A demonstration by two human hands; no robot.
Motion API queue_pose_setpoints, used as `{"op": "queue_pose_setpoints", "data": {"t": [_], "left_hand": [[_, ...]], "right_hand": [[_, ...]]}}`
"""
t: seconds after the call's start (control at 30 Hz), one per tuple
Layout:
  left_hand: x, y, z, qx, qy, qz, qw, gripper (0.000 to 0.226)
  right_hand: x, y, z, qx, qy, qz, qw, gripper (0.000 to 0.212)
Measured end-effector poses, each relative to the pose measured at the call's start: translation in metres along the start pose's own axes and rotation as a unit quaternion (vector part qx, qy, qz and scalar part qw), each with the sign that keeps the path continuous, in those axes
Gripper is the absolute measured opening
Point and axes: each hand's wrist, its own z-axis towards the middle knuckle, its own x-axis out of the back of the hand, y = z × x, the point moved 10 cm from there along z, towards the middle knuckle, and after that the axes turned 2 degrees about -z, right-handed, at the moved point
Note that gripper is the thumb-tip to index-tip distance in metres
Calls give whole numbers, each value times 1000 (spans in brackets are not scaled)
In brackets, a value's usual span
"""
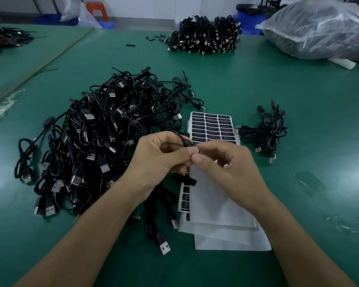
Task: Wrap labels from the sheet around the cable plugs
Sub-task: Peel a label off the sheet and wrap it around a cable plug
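I'm pinching the cable plug [188, 142] at frame centre, left hand [160, 156] and right hand [226, 162] fingers clamped on it, above the label sheet [214, 127]; print unreadable. Plastic bag [319, 27] upper right holding dark contents.

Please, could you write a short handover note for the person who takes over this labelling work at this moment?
Left-hand grip pinches the cable plug over the label sheet; right-hand grip pinches the same plug's tip. Whether a label is on it cannot be seen.
Sheet: upper rows full, lower part bare backing.
Small cable bunch lies right of the sheet, likely done, though labels are too small to tell.
Remaining: the large cable pile left of the sheet, probably unlabelled.
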Motion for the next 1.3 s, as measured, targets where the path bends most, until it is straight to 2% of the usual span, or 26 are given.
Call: {"op": "queue_pose_setpoints", "data": {"t": [0.07, 0.13, 0.23, 0.3, 0.37, 0.43, 0.5, 0.57, 0.63, 0.77, 0.83, 0.93, 1.03, 1.13, 1.23, 1.3], "left_hand": [[-1, 1, 0, -1, -4, -7, 1000, 25], [-1, 2, -1, -5, -3, 3, 1000, 20], [9, 19, -6, -99, 71, 147, 982, 24], [11, 42, -18, -213, 137, 266, 930, 30], [3, 62, -30, -301, 162, 361, 868, 25], [-13, 66, -31, -340, 114, 456, 815, 29], [-27, 53, -25, -320, 25, 523, 789, 39], [-35, 36, -21, -282, -36, 557, 780, 44], [-35, 26, -16, -260, -56, 561, 784, 43], [-26, 28, -10, -258, -28, 525, 811, 19], [-22, 32, -11, -261, 1, 524, 811, 20], [-12, 37, -11, -245, 49, 494, 833, 23], [-7, 49, -15, -268, 84, 452, 846, 25], [-7, 65, -22, -312, 100, 455, 828, 26], [-16, 68, -24, -326, 98, 534, 774, 25], [-27, 54, -18, -286, 60, 606, 740, 29]], "right_hand": [[-7, -1, -1, 2, -17, 13, 1000, 11], [0, -2, 0, 7, 13, 25, 1000, 16], [19, -2, 0, 15, 85, 14, 996, 24], [27, -6, -1, 32, 114, -2, 993, 26], [28, -9, -1, 43, 113, 1, 993, 27], [27, -10, -1, 54, 100, 13, 993, 25], [27, -11, -1, 61, 86, 39, 994, 23], [27, -13, 0, 68, 73, 39, 994, 25], [26, -13, 0, 68, 64, 10, 996, 30], [34, 3, 1, -4, 94, -26, 995, 31], [46, 17, -1, -70, 126, -78, 986, 35], [56, 37, -9, -173, 108, -229, 952, 66], [52, 50, -15, -245, 57, -280, 927, 91], [57, 53, -19, -276, 60, -261, 923, 90], [61, 53, -22, -293, 69, -235, 924, 85], [62, 55, -23, -303, 65, -258, 915, 97]]}}
